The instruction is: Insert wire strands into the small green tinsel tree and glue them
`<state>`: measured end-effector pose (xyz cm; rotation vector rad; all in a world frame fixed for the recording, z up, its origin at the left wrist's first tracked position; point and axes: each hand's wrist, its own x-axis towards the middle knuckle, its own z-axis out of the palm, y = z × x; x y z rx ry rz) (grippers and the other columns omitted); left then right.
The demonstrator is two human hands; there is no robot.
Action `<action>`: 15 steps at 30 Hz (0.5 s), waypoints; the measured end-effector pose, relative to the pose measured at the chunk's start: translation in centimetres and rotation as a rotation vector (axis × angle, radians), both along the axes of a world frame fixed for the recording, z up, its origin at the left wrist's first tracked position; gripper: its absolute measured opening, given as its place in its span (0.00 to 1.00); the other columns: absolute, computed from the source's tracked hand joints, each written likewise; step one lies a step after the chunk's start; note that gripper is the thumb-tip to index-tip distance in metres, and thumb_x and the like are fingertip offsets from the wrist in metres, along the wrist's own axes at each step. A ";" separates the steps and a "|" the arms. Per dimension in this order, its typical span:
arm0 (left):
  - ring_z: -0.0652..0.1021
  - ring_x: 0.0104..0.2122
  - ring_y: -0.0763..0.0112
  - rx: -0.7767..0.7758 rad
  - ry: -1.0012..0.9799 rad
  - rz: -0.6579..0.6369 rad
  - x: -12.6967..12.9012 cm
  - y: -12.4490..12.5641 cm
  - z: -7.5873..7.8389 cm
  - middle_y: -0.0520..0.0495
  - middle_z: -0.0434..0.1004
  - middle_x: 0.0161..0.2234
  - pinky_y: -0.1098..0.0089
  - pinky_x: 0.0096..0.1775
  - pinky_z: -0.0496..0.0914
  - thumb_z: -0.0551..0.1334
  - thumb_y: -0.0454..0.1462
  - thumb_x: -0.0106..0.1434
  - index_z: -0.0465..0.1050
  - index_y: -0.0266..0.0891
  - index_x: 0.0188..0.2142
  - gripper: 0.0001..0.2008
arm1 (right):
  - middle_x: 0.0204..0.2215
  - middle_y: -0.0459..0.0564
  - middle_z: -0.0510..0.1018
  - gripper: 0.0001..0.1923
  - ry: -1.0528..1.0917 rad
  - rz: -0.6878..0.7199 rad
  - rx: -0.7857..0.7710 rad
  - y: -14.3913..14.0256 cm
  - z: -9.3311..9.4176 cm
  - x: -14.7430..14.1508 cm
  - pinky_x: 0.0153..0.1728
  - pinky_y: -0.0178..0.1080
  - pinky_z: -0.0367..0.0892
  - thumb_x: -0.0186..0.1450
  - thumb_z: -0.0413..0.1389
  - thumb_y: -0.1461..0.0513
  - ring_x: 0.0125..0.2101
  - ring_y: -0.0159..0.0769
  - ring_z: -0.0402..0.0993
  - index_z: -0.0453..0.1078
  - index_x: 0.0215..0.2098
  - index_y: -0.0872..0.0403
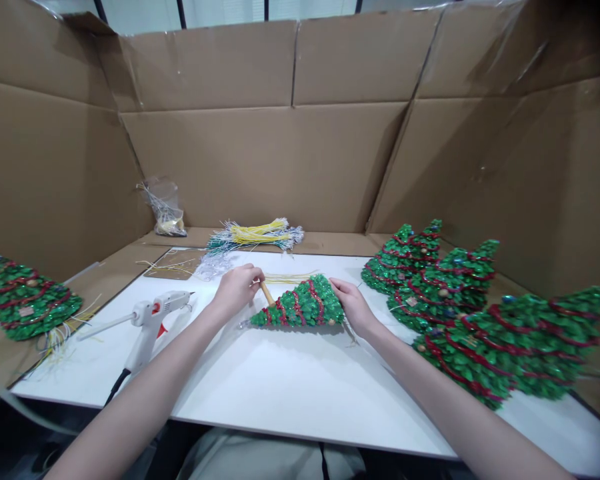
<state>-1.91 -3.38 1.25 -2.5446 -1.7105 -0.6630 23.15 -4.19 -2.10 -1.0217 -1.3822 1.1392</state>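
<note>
A small green Christmas tree [300,305] with red garland lies on its side above the white board, its tip toward the left. My right hand [353,307] grips the tree at its wide base. In my left hand [239,288] is a thin wooden stick [267,293], pinched at the upper end. The stick's lower end meets the tree near its tip; whether it goes into the branches I cannot tell. Some thin wires hang below the tree's base, by my right hand.
A white glue gun [147,330] rests left of my left forearm. Several decorated trees [445,287] stand on the right, and one tree [27,297] at far left. Bundled yellow and white wires [255,235] and a plastic bag [165,207] sit at the back, before cardboard walls [220,160].
</note>
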 end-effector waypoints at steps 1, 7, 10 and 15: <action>0.75 0.33 0.69 -0.013 0.021 0.032 0.0 0.0 0.0 0.48 0.75 0.35 0.72 0.35 0.64 0.56 0.32 0.58 0.75 0.41 0.35 0.09 | 0.23 0.46 0.74 0.19 0.012 0.005 -0.011 0.0 0.0 0.0 0.31 0.37 0.61 0.51 0.58 0.47 0.28 0.37 0.67 0.71 0.24 0.55; 0.75 0.36 0.64 -0.106 0.131 0.133 0.0 -0.2 0.1 0.46 0.78 0.36 0.71 0.33 0.63 0.56 0.35 0.58 0.77 0.41 0.34 0.10 | 0.21 0.45 0.73 0.20 0.067 0.021 -0.057 0.2 -0.2 0.1 0.27 0.35 0.59 0.48 0.61 0.47 0.24 0.34 0.65 0.71 0.24 0.56; 0.76 0.36 0.62 -0.142 0.153 0.155 0.2 -0.4 0.1 0.44 0.78 0.35 0.70 0.32 0.63 0.56 0.35 0.57 0.78 0.40 0.33 0.11 | 0.21 0.45 0.72 0.20 0.067 0.017 -0.057 0.2 -0.2 0.1 0.25 0.35 0.58 0.48 0.61 0.46 0.24 0.34 0.64 0.70 0.23 0.55; 0.76 0.35 0.61 -0.196 0.208 0.184 0.7 -0.7 0.3 0.42 0.79 0.33 0.70 0.32 0.64 0.57 0.36 0.56 0.79 0.40 0.32 0.11 | 0.19 0.45 0.71 0.20 0.043 0.016 -0.049 0.2 -0.4 0.2 0.24 0.35 0.57 0.49 0.60 0.46 0.23 0.33 0.63 0.67 0.20 0.55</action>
